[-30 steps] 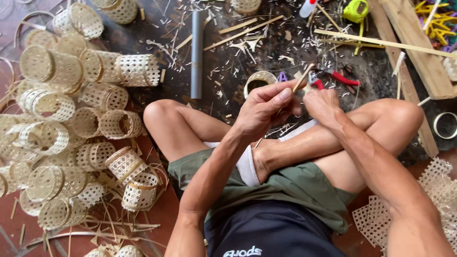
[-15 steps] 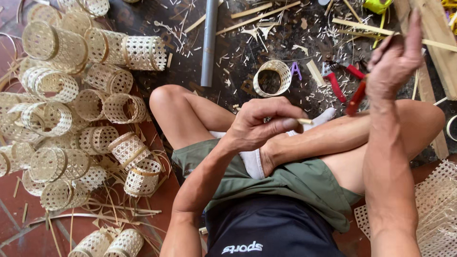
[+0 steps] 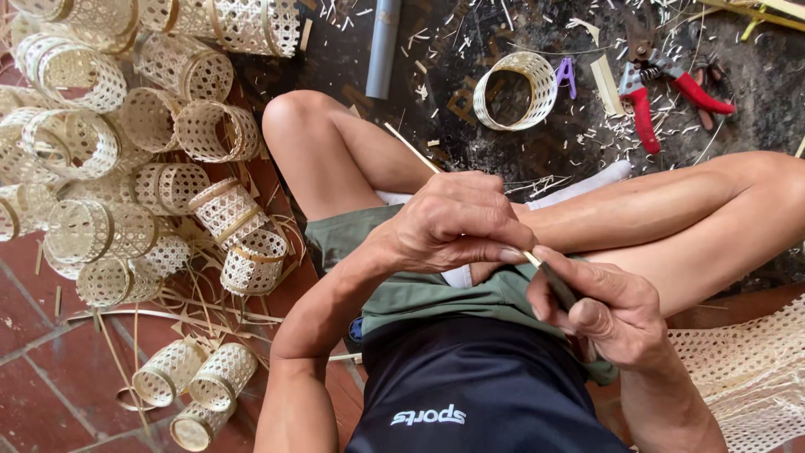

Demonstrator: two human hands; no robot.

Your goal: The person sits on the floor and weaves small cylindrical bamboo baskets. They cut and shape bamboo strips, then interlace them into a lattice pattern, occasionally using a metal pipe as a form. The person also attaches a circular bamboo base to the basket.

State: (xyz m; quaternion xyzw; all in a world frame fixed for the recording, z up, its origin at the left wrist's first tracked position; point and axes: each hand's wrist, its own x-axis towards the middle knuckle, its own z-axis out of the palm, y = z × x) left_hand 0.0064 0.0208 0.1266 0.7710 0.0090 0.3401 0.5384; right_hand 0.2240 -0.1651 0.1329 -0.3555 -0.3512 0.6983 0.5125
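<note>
Bamboo strip [image 3: 412,149]: thin and pale, running on a slant from above the bent knee down under the left hand to the gap between the two hands, where its lower end shows just beside the blade.
Woven cylinders [image 3: 126,159]: a big heap of open-weave rattan rings and small baskets on the floor, well to the left of the left hand; three more lie lower down, left of the forearm.
Floor [image 3: 42,369]: red brick tiles to the left of the hands, dark and strewn with shavings above them.
Grey tube [image 3: 382,42]: lies on the dark floor well above the left hand.
Left hand [image 3: 457,222]: curled over the lap, fingers closed on the bamboo strip, thumb stretched toward the right hand.
Woven ring [image 3: 514,91]: a single open-weave band lying on its side on the floor above both hands, among the chips.
Knife [image 3: 558,289]: a slim dark blade poking out of the right fist, its tip meeting the strip just beside the left thumb.
Right hand [image 3: 608,310]: clenched round the knife, just beside and below the left hand.
Red-handled shears [image 3: 650,101]: on the floor well above the right hand.
Woven mat [image 3: 750,377]: pale open-weave sheet just right of the right wrist.
</note>
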